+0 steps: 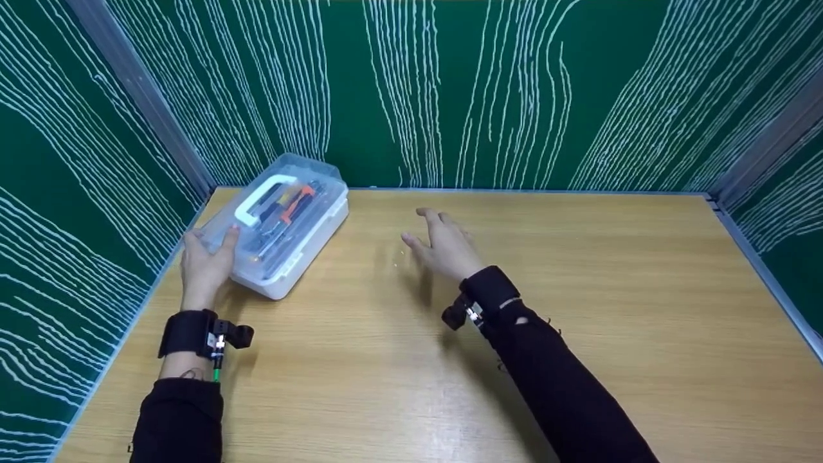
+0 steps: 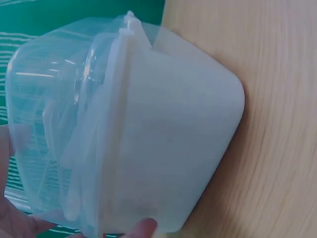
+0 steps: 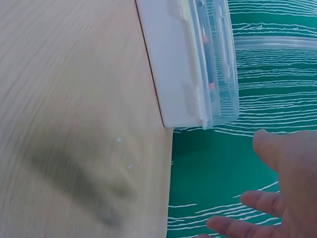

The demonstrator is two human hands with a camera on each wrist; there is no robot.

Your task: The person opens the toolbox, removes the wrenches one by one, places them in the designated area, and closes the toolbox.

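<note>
Now | left hand [image 1: 208, 265] grips toolbox [image 1: 305, 224], near end | right hand [image 1: 448, 246] splayed, clear of it

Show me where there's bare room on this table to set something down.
The widest bare patch of the table lies between the right hand and the green wall on the right. Another opens between the two black sleeves. It is crowded toward the rear left, where the left hand grips the box.
</note>
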